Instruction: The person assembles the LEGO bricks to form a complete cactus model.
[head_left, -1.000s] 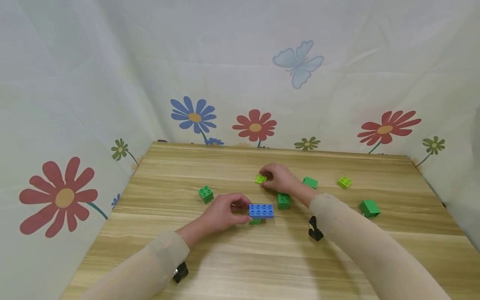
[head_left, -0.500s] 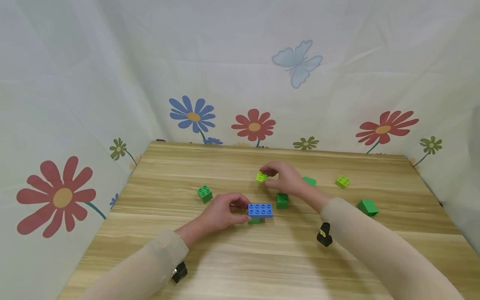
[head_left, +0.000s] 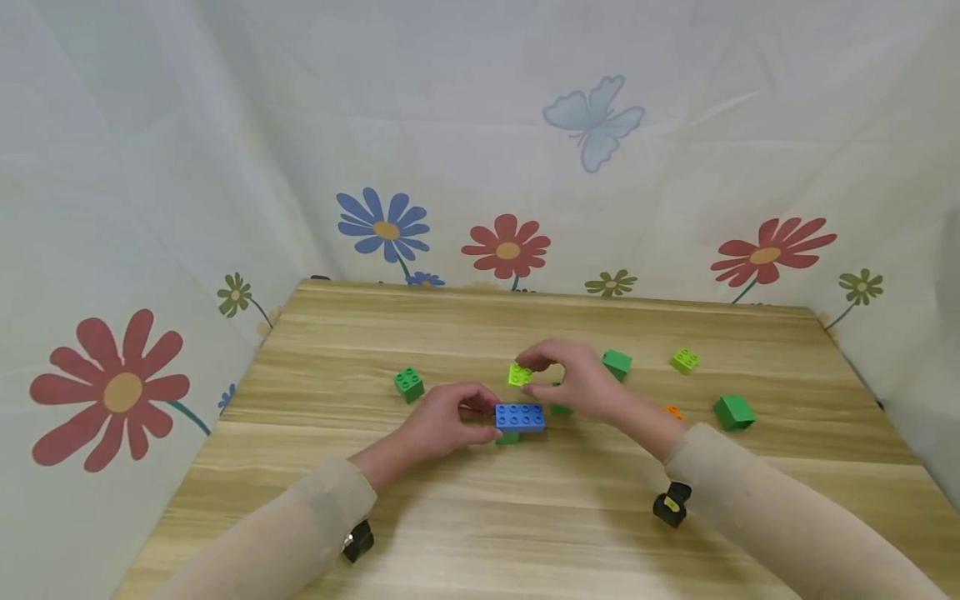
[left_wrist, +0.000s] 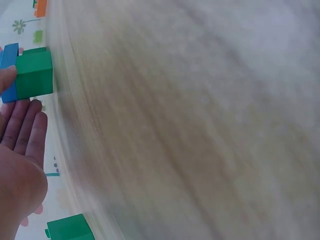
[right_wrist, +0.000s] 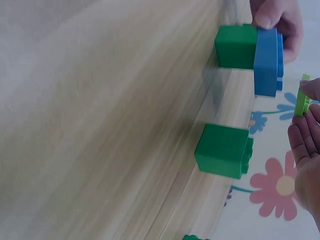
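Note:
My left hand [head_left: 442,423] pinches a blue eight-stud toy brick [head_left: 520,417] at its left end, thumb on the near side. The blue brick sits on top of a green brick [right_wrist: 236,46], which is narrower, and its right end overhangs. A thin lime four-stud brick [head_left: 518,375] is pinched between the thumb and fingers of my right hand [head_left: 581,381], just behind the blue brick. The right wrist view has this lime piece raised off the table, a little higher than the blue top. Another green brick [right_wrist: 222,150] stands on the table nearby, partly hidden by my right hand in the head view.
On the wooden table [head_left: 450,525], a green brick [head_left: 409,385] lies to the left. To the right are two green bricks, one farther back [head_left: 617,365] and one nearer [head_left: 735,412], plus a lime brick [head_left: 684,360]. An orange piece [head_left: 673,412] peeks past my right forearm.
My right hand has brought the lime brick nearer to me, toward the blue one. The right forearm has shifted rightward and nearer, and the orange piece has come into view. The left hand stays put.

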